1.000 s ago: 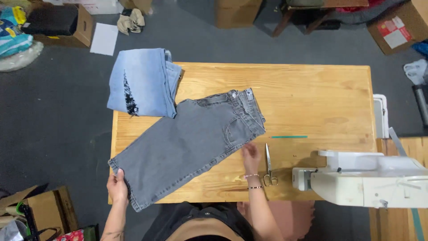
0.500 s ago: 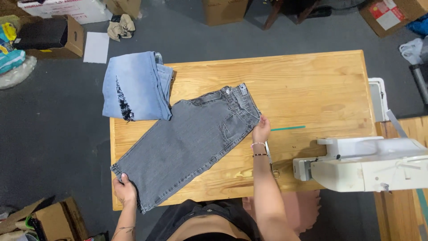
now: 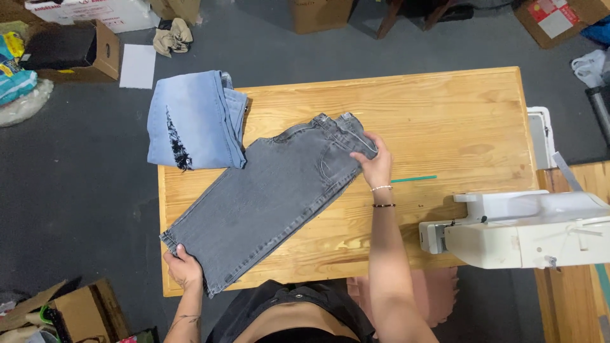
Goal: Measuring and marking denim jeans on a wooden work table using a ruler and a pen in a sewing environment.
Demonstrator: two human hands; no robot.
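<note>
Both hands, left hand [image 3: 184,268] and right hand [image 3: 375,164], seemingly pinch flat grey denim jeans [image 3: 273,197].

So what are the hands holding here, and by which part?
Both hold the grey jeans: the left hand grips the leg hem at the table's near edge, the right hand the waistband end.

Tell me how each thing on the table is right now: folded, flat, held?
Grey jeans: laid flat, slanting across the table, held at both ends.
Light blue jeans: folded, hanging over the table's far left corner.
Left hand: fingers gripping the grey jeans' hem.
Right hand: fingers gripping the grey jeans' waistband.
Green strip: lying flat on the wooden table.
White sewing machine: standing unused at the right.
</note>
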